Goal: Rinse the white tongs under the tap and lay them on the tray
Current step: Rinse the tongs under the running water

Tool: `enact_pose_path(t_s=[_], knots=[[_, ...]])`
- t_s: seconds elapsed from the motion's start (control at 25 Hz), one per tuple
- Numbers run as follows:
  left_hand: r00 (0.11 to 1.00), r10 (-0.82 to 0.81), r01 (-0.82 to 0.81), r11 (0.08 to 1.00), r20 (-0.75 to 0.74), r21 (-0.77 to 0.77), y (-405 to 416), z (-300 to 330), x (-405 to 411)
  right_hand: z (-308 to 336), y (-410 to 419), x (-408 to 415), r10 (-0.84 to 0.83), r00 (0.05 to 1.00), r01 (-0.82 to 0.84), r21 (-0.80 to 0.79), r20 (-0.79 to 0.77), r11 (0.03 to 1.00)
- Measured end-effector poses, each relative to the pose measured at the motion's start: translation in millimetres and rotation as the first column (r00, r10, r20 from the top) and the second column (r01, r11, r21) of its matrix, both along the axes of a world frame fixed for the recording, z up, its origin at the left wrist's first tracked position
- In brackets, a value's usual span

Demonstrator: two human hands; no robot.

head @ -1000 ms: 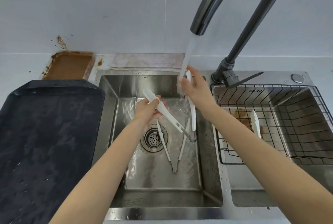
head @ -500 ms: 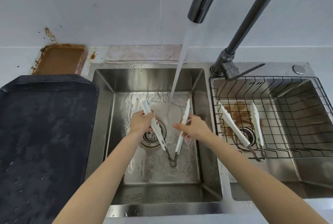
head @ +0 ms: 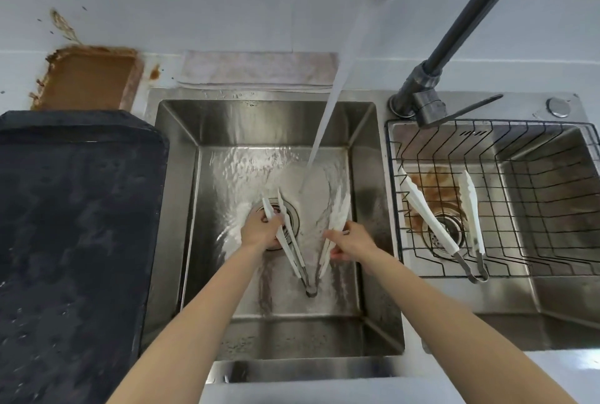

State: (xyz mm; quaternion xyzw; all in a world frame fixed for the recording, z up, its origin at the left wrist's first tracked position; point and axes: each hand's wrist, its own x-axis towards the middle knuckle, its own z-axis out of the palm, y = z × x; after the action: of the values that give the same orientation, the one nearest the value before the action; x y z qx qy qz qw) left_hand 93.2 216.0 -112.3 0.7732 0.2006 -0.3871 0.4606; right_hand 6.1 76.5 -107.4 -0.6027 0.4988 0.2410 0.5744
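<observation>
You grip the white tongs (head: pixel 308 241) low in the sink (head: pixel 181 208), left hand (head: pixel 261 229) and right hand (head: pixel 352 241) each curled round an arm, just below the stream. Rinsing underway; the tray (head: pixel 74 241), left of the sink, awaits.

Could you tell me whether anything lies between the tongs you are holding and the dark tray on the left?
Nothing visible does. Both hands hold the white tongs low in the left basin; only its left wall and rim separate them from the dark tray.
</observation>
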Motion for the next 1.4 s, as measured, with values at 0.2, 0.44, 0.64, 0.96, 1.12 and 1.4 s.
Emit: enact_pose_path(t_s=[0.2,0.44,0.64,0.96,1.12,1.4], knots=[[0.986,0.067,-0.077,0.995,-0.151,-0.064,-0.7,-17.0,-7.4,-22.4,-3.0,-4.3,0.008,0.996,-0.01,-0.018,-0.091,1.0],[0.987,0.067,-0.071,0.997,-0.149,-0.023,-4.1,-31.9,-7.2,-38.9,-1.9,-0.4,-0.015,0.984,0.011,-0.028,-0.177,1.0],[0.97,0.146,-0.166,0.982,-0.194,-0.086,-8.6,-39.4,-5.2,-38.6,-1.6,2.6,-0.011,0.982,0.004,-0.037,-0.187,0.999],[0.969,0.111,-0.133,0.987,-0.222,-0.086,-6.3,-35.4,-4.1,-26.9,-1.8,1.4,0.087,0.982,-0.102,-0.082,-0.167,0.991],[0.991,-0.021,0.014,0.999,-0.132,-0.051,-6.5,-14.3,-1.0,-6.7,-2.1,3.6,0.226,0.965,-0.24,-0.103,-0.132,0.965],[0.916,-0.382,0.37,0.923,0.123,0.109,-14.1,45.4,0.4,53.5,-9.8,9.2,0.474,0.88,-0.464,-0.234,-0.017,0.854]])
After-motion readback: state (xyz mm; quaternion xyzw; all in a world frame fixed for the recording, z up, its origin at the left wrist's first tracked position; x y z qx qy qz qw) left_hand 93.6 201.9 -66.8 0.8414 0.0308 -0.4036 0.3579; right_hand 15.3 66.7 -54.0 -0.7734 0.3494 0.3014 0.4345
